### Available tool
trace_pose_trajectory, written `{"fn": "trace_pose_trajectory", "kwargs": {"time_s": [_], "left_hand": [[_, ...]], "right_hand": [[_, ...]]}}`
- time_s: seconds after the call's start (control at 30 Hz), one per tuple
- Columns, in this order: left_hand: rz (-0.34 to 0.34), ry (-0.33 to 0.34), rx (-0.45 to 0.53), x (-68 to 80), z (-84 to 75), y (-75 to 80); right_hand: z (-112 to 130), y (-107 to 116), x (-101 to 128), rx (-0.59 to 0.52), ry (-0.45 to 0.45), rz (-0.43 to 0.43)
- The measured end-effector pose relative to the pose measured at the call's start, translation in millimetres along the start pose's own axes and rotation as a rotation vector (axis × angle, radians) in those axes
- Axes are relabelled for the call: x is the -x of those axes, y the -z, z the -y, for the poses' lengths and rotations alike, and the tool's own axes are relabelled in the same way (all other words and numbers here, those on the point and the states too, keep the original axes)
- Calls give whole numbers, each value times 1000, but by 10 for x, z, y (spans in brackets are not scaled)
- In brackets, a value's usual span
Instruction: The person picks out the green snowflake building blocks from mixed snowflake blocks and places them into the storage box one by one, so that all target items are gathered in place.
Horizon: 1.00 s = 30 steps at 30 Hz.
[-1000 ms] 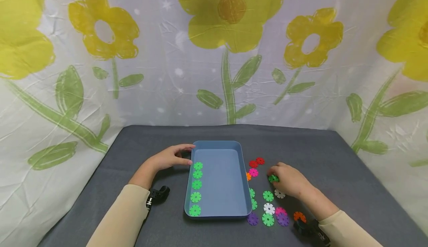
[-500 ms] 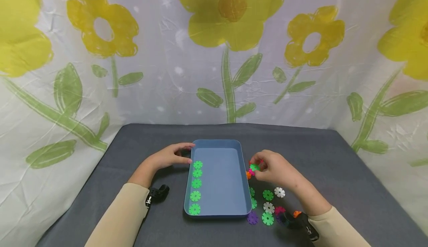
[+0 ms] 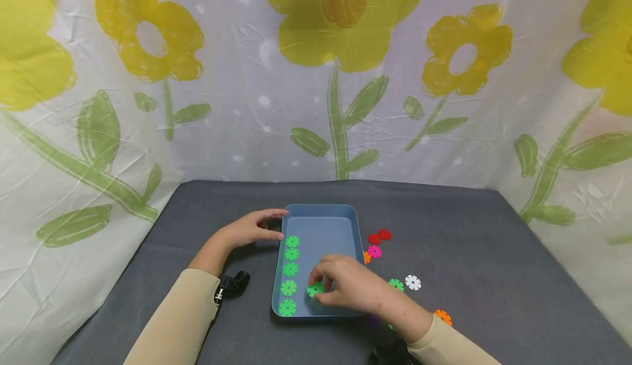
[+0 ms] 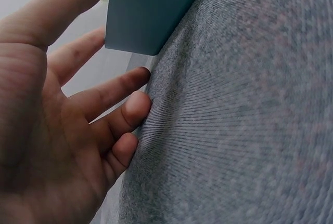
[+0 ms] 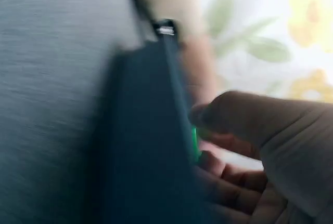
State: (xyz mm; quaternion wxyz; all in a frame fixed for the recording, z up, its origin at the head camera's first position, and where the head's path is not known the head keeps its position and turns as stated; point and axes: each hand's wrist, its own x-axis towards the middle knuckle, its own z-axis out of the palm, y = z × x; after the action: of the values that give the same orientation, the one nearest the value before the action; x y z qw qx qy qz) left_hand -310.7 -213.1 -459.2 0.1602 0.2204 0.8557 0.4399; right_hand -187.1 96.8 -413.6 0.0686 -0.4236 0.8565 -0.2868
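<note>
A blue-grey rectangular tray lies on the dark cloth. Along its left side runs a column of several green notched discs, snowflake-shaped. My right hand is over the tray's lower middle and pinches another green notched disc between thumb and fingers. In the right wrist view that disc shows only as a thin green edge, and the picture is blurred. My left hand rests at the tray's upper left side, thumb and fingertips at the rim, fingers loosely extended. The left wrist view shows the tray's corner by those fingers.
Right of the tray lie loose notched discs: red discs, a pink disc, an orange disc, a white disc and a green disc. My right forearm hides others. A flower-printed curtain stands behind the table.
My right hand has carried a green disc from the loose pieces on the right, leftward past the red and pink discs, to over the tray. My left hand has stayed at the rim.
</note>
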Motion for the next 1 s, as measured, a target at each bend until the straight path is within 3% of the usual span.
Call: {"fn": "trace_pose_trajectory", "kwargs": {"time_s": [0.2,0.33,0.4,0.5,0.57,0.67,0.73,0.83,0.93,1.0], "left_hand": [[6,-1,3,15,-11,2],[7,-10,-4,17,-16,7],[7,-10,-4,13,-20,9],[11,-5,9,9,-18,9],[19,-2,27,1,-23,2],[38,4,54,-7,-29,-7],[50,6,67,-10,-38,-15],[64,-9,64,-30,-54,-29],[74,-30,61,-41,-85,-43],[76,-34,63,-30,-94,-57]], "right_hand": [[-96,-268,-70,71,67,99],[-98,-218,-48,86,114,104],[-91,-120,-18,93,101,54],[-103,93,51,155,28,-95],[-135,248,113,202,-66,-192],[-214,445,210,252,-254,-235],[-266,530,265,274,-362,-185],[-332,561,317,281,-485,-21],[-377,482,319,271,-548,110],[-397,415,305,263,-566,153]]}}
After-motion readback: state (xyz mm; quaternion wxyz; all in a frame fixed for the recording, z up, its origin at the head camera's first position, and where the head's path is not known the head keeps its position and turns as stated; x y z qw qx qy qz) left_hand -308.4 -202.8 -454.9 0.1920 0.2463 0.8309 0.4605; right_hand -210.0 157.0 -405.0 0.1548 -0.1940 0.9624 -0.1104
